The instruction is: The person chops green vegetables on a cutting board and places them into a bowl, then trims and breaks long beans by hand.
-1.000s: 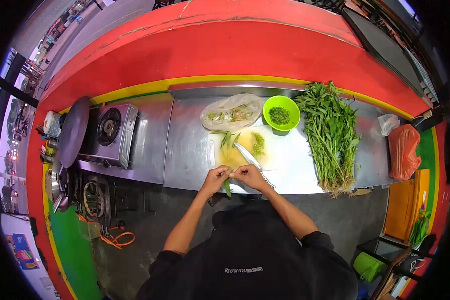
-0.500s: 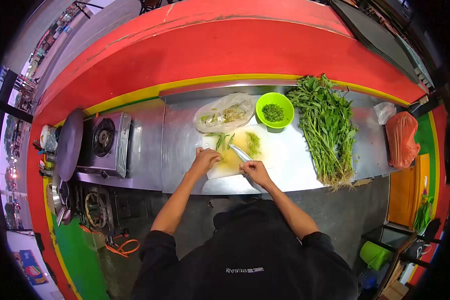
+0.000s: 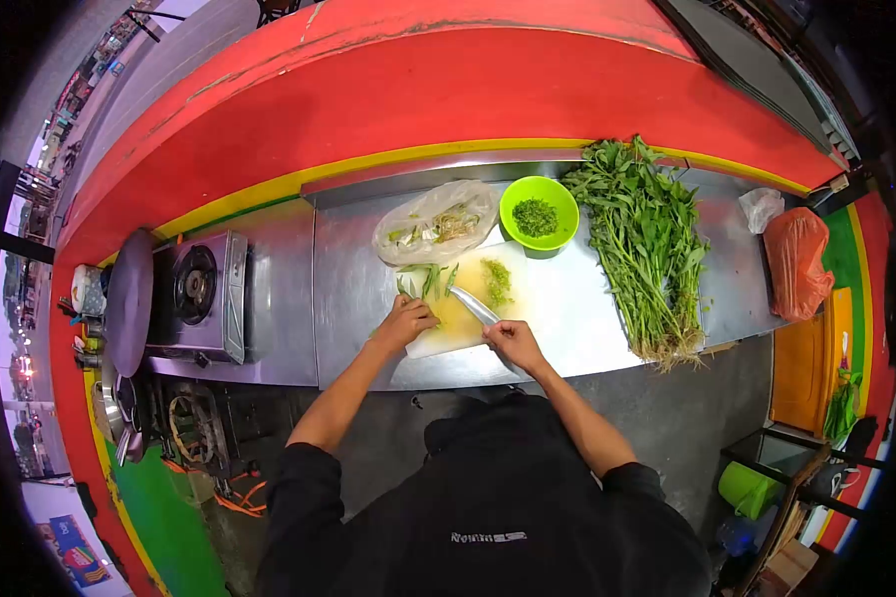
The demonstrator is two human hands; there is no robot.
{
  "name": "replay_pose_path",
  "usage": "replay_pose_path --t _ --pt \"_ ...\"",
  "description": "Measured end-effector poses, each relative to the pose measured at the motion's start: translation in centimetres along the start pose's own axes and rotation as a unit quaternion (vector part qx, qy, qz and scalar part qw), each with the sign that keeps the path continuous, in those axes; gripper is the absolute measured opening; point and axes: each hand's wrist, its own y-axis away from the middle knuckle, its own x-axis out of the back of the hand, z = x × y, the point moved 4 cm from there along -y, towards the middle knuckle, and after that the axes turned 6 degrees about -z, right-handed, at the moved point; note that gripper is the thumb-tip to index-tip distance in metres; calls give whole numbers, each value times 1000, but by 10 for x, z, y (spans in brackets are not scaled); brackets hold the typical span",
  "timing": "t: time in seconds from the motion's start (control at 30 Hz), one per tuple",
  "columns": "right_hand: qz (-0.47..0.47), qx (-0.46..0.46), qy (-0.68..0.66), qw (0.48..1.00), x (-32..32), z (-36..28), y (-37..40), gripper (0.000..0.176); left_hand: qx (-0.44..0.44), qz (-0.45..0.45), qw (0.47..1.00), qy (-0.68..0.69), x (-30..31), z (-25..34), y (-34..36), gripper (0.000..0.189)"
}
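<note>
My right hand (image 3: 516, 344) is wrapped round the handle of a knife (image 3: 475, 305), its blade slanting up and left over the white cutting board (image 3: 448, 344). At the board's left side, my left hand (image 3: 404, 322) has its fingers curled together at the lower ends of some green leafy stalks (image 3: 425, 280); exactly what they pinch is hidden. A small heap of chopped greens (image 3: 497, 283) lies on the board, right of the blade. Behind the board, a green bowl (image 3: 563, 239) holds finely chopped greens (image 3: 536, 217), beside a clear plastic bag (image 3: 396, 239) with vegetable pieces in it.
A large bunch of leafy greens with roots (image 3: 642, 249) lies on the steel counter (image 3: 353, 298) to the right. Farther right is a red plastic bag (image 3: 798, 264). A gas stove (image 3: 197, 298) and a big dark round pan (image 3: 129, 303) stand at the left. A red wall (image 3: 418, 99) borders the back.
The view has shifted slightly. My hands stay over the board, the knife still in my right hand and my left hand still at the stalks.
</note>
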Motion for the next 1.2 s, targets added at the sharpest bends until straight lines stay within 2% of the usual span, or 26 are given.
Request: replay_pose_path --t 0.2,0.63,0.7,0.9,1.2 --pt "3 -7 10 1000 -2 0 -5 32 -23 20 1000 5 -2 6 -5 20" --pt "2 -12 21 1000 3 -2 2 32 -5 37 999 -13 2 11 -10 18" --pt "-1 -18 23 1000 2 -3 2 31 -8 78 997 -26 -3 13 -10 19" --pt "-2 -19 10 1000 1 -7 7 29 -4 66 995 -77 -15 10 -5 18" --pt "-19 -26 24 999 -9 -1 5 34 9 70 995 -69 -18 13 -9 17"
